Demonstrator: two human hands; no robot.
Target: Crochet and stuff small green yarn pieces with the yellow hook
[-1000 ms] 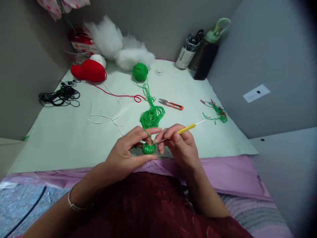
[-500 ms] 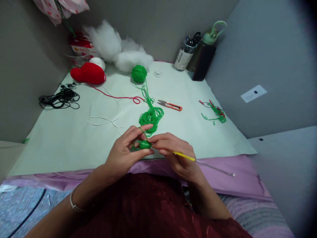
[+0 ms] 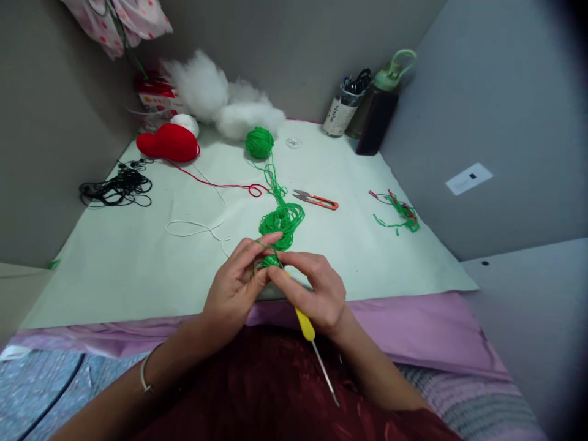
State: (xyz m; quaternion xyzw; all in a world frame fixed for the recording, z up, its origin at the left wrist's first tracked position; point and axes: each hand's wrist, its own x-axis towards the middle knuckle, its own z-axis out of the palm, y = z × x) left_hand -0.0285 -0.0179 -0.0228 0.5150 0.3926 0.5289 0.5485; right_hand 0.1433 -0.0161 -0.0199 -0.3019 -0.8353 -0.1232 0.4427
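Between my hands is a small green crochet piece (image 3: 270, 261), partly covered by fingers. My left hand (image 3: 239, 278) pinches it, and a green strand runs over the raised index finger. In my right hand (image 3: 316, 288) is a crochet hook (image 3: 305, 323) with a yellow handle; its metal rear end slants down toward my lap, while the working tip is hidden at the green piece. Just beyond my fingers lies a loose heap of green yarn (image 3: 287, 222), which leads back to a green yarn ball (image 3: 260, 143).
Orange thread snips (image 3: 316, 199) lie right of the yarn heap. Red yarn (image 3: 169, 143), black yarn (image 3: 122, 185) and white stuffing (image 3: 202, 89) are left and back. Yarn scraps (image 3: 399, 211), a pen cup (image 3: 340, 110) and a bottle (image 3: 388, 76) stand or lie to the right.
My right hand has turned, swinging the hook's rear end from pointing right to pointing down toward my lap. My left thumb now covers more of the green piece. The view has shifted slightly.
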